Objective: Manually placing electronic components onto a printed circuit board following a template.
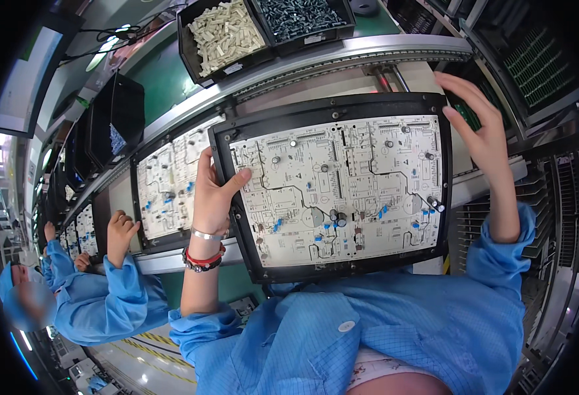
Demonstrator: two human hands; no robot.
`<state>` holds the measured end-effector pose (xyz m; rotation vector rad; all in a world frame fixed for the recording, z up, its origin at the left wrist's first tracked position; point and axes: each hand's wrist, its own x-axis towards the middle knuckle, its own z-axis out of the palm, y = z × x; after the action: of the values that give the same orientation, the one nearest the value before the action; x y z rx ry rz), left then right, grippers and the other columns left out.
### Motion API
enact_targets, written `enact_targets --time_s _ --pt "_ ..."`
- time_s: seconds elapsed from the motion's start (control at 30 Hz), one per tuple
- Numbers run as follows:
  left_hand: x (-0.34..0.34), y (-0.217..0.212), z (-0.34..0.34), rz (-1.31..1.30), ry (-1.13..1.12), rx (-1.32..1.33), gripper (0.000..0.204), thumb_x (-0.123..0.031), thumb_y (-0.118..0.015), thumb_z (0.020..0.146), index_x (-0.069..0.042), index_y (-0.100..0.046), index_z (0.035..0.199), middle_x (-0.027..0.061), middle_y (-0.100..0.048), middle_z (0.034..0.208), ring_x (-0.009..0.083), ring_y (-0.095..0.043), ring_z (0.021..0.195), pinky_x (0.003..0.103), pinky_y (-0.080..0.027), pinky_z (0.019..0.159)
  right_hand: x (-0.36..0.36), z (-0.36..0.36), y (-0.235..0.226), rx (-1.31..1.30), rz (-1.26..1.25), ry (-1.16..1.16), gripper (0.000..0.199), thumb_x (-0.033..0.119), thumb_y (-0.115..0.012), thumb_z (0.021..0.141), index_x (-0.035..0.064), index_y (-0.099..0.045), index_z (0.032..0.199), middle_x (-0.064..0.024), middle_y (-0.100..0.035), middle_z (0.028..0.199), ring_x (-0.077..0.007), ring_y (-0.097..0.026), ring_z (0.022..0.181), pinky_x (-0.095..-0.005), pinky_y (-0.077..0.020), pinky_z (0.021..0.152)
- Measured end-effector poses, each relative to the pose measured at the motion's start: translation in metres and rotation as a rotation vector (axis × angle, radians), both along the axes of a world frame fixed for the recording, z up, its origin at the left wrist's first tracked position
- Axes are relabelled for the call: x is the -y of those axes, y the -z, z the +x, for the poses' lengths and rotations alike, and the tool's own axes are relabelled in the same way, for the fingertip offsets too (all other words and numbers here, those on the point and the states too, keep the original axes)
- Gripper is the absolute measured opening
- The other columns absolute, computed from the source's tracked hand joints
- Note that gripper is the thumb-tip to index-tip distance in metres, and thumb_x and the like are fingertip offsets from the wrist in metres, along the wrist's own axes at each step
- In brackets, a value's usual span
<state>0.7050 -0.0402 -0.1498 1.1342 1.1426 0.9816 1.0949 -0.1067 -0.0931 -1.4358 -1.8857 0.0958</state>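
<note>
A black-framed tray [332, 270] is raised in front of me, tilted toward me. It carries a white circuit board [283, 197] with small blue parts and round black capacitors standing on it. My left hand [212, 197] grips the tray's left edge, the thumb over the front and the other fingers partly hidden behind. At the upper right corner, my right hand [480, 128] has its fingers stretched out and apart; whether the thumb tip touches the frame I cannot tell. A bit of green circuit board [466, 117] shows behind that hand.
Beyond the conveyor rail [289, 68] stand a bin of white connectors [227, 36] and a bin of dark parts [299, 20]. Another framed board [167, 187] lies on the line at left, beside a co-worker's hand [121, 234]. Racks [533, 66] of boards stand at right.
</note>
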Motion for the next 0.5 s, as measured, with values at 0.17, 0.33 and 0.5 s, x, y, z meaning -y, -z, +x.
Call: enact_targets --time_s 0.17,0.33,0.5 --pt "-0.005 -0.004 0.011 0.032 0.049 0.025 0.056 0.004 -0.066 0.081 -0.002 -0.033 0.127 0.0112 -0.062 0.103 0.0155 -0.063 0.089 0.029 -0.053 0.077 0.04 -0.002 0.077 -0.752 -0.385 0.113 0.065 0.008 -0.056 0.089 0.0025 -0.024 0.145 -0.0137 -0.034 0.145 -0.0223 -0.041 0.128 -0.0332 -0.0329 0.105" --pt "-0.021 0.0 0.019 -0.091 0.024 0.034 0.054 0.003 -0.065 0.082 -0.001 -0.033 0.125 0.0137 -0.063 0.102 0.0181 -0.064 0.086 0.03 -0.054 0.075 0.014 -0.008 0.067 -1.109 -0.571 0.119 0.065 0.006 -0.056 0.088 0.0024 -0.025 0.145 -0.0131 -0.041 0.14 -0.0201 -0.044 0.125 -0.0306 -0.0351 0.103" --pt "-0.071 0.021 0.038 -0.185 0.079 0.028 0.048 0.0 -0.066 0.082 -0.001 -0.035 0.119 0.0132 -0.062 0.099 0.0189 -0.065 0.084 0.033 -0.055 0.071 -0.055 0.025 0.06 -1.183 -0.719 0.084 0.056 0.009 -0.057 0.088 0.0039 -0.036 0.14 -0.0114 -0.055 0.124 -0.0166 -0.058 0.106 -0.029 -0.0476 0.089"
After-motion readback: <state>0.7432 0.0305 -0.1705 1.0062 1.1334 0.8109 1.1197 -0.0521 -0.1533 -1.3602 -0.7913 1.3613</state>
